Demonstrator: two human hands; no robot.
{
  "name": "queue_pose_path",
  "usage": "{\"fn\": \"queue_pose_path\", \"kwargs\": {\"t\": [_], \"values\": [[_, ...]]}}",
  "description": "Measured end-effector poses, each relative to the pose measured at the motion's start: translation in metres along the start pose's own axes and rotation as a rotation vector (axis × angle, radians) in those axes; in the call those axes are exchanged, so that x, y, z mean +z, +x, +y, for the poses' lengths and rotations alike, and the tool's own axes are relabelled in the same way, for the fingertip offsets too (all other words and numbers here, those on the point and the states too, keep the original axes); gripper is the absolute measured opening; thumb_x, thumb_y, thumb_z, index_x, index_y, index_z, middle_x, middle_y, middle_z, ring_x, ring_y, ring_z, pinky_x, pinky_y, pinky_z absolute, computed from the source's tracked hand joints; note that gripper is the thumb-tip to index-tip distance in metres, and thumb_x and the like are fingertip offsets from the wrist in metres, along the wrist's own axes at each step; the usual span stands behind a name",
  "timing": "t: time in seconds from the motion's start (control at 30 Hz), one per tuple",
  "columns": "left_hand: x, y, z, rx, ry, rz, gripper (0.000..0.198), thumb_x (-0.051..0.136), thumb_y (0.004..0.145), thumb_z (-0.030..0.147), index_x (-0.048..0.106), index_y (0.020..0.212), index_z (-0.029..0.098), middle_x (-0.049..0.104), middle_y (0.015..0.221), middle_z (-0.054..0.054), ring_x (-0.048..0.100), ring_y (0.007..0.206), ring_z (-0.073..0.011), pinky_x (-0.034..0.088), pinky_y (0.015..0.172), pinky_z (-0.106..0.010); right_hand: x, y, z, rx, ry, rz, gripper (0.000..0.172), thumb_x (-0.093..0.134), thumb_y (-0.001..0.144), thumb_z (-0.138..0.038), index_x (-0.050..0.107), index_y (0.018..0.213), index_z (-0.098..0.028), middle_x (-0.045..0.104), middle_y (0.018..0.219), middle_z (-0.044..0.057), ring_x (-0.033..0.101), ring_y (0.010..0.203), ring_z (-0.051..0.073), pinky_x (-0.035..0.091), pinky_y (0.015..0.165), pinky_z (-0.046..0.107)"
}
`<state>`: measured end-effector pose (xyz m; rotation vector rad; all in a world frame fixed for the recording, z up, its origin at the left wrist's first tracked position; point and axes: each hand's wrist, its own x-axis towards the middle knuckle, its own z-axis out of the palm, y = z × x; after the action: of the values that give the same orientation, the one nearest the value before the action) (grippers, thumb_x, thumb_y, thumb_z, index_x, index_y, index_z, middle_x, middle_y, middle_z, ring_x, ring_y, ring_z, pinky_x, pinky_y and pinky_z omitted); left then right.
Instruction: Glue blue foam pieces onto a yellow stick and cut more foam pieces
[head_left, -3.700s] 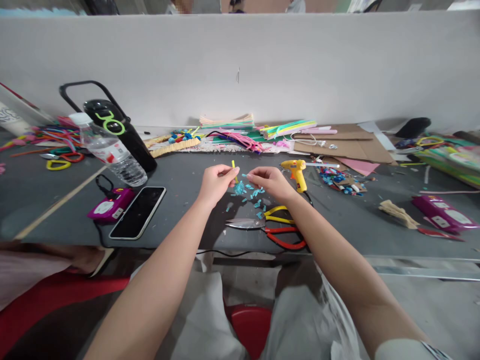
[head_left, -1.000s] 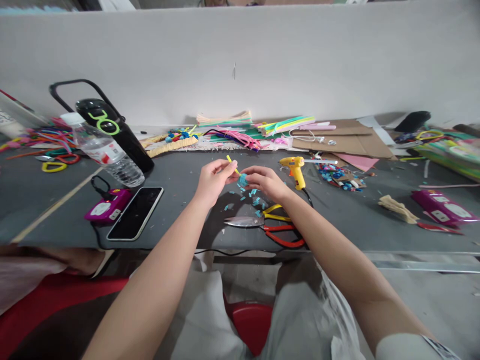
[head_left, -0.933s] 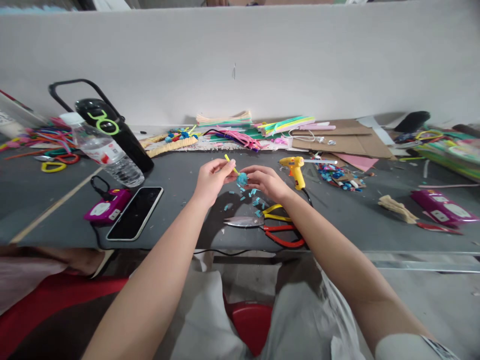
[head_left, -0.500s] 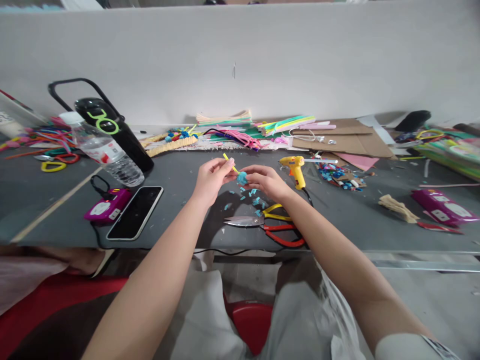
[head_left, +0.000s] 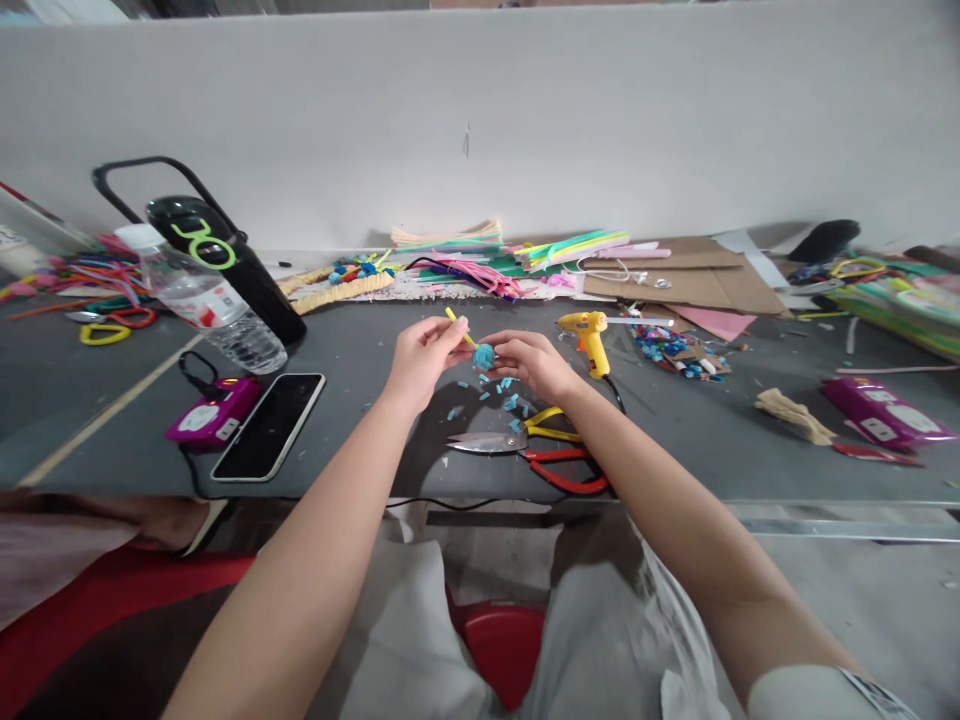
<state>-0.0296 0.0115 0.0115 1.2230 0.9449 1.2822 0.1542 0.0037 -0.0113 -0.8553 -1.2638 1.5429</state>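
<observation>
Between the thumb and fingers of my left hand point(head_left: 431, 355) is a yellow stem point(head_left: 460, 326), which looks like a pipe cleaner, slanting down to the right. At its lower end sits a small fuzzy blue ball point(head_left: 484, 357). My right hand point(head_left: 529, 360) has its fingertips closed at the ball's right side. Small blue clippings point(head_left: 511, 402) lie scattered on the table below. Nearer to me rest scissors point(head_left: 487, 443) with one yellow and one red handle, blades pointing left, partly under my right forearm.
A yellow glue gun point(head_left: 589, 340) lies right of my hands, its cord running behind my right arm. Left are a phone point(head_left: 270, 427), a purple power strip point(head_left: 214, 412), a water bottle point(head_left: 217, 305) and a black flask point(head_left: 255, 270). Pipe cleaner bundles point(head_left: 574, 250) and cardboard point(head_left: 690, 278) line the back.
Both hands stay almost in place. The blue ball appears slightly turned and shows a little more of its round shape. The view has shifted very slightly.
</observation>
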Motion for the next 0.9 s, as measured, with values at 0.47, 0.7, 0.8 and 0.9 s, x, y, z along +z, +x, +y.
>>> {"fn": "queue_pose_path", "kwargs": {"t": [0.47,0.7,0.8,0.9], "values": [[0.0028,-0.0018,-0.0016,0.002,-0.018,-0.034,0.036,0.084,0.070,0.046,0.071,0.081,0.015,0.068,0.072,-0.003,0.068,0.073,-0.0153,0.060,0.074,-0.032,0.0034,0.0000,0.0025,-0.050,-0.122,0.048,0.030,0.078,0.073,-0.036,0.075,0.095,-0.016,0.073,0.093,0.005,0.066,0.083,0.019,0.059,0.079,0.036],[0.0023,-0.0019,-0.0018,-0.001,-0.014,-0.036,0.037,0.085,0.069,0.047,0.071,0.081,0.015,0.068,0.072,-0.003,0.068,0.073,-0.0157,0.060,0.074,-0.032,0.0033,0.0004,0.0034,-0.062,-0.110,0.050,0.028,0.078,0.072,-0.034,0.076,0.095,-0.017,0.072,0.092,0.004,0.065,0.082,0.018,0.059,0.080,0.038],[0.0012,-0.0009,-0.0019,0.008,-0.014,-0.032,0.037,0.085,0.069,0.048,0.071,0.081,0.015,0.068,0.072,-0.003,0.068,0.073,-0.0155,0.060,0.074,-0.032,0.0017,0.0013,0.0031,-0.031,-0.081,0.037,0.029,0.076,0.075,-0.036,0.077,0.097,-0.017,0.072,0.091,0.005,0.066,0.082,0.018,0.059,0.080,0.036],[0.0001,-0.0004,-0.0011,0.007,-0.011,-0.019,0.037,0.085,0.069,0.047,0.072,0.081,0.015,0.068,0.072,-0.003,0.068,0.072,-0.0148,0.060,0.072,-0.030,-0.0005,0.0020,0.0022,-0.005,-0.025,0.029,0.029,0.072,0.079,-0.039,0.077,0.097,-0.017,0.073,0.087,0.006,0.068,0.083,0.019,0.058,0.079,0.035]]}}
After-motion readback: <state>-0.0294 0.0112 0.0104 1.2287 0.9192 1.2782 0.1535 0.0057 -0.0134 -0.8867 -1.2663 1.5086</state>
